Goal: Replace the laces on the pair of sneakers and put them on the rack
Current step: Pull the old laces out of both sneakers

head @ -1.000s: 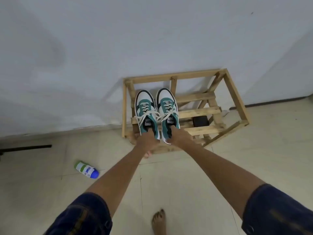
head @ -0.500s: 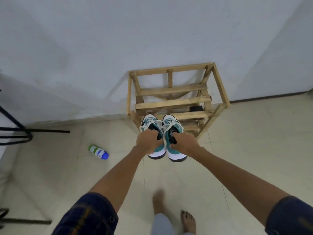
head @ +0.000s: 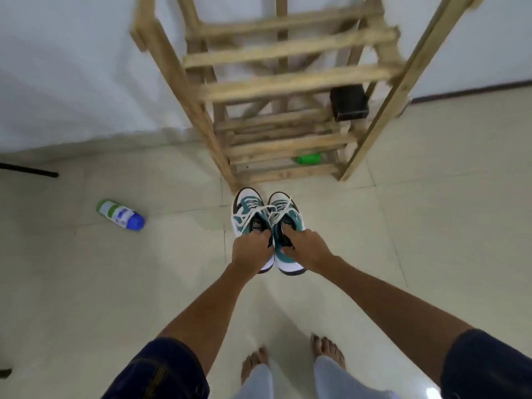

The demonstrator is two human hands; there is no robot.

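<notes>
Both sneakers are in hand, side by side, toes pointing at the rack (head: 288, 84), in front of its lowest slats and not on any shelf. Left hand (head: 251, 254) grips the left sneaker (head: 246, 210) at the collar, fingers hooked into the opening; its heel is mostly hidden behind the hand. Right hand (head: 309, 250) holds the right sneaker (head: 288, 214) the same way, fingers curled over the tongue area, thumb side hidden. White laces (head: 266, 211) are threaded on both, loose ends crossing between the shoes; knots can't be made out. Can't tell whether the soles touch the tiled floor (head: 431, 226) or hang just above it. Rack is motion-blurred and cut off at the top edge, so upper shelves are out of view. A black box (head: 349, 102) sits on a middle shelf at the right, partly behind a slat. A green object (head: 309, 159) sits low in the rack, mostly hidden by slats, identity unclear. A white-green bottle with blue cap (head: 121, 216) lies on its side on the floor well to the left. A dark bar (head: 28, 170) enters from the left edge, cut off. Bare feet (head: 328, 348) and light trouser legs at bottom.
</notes>
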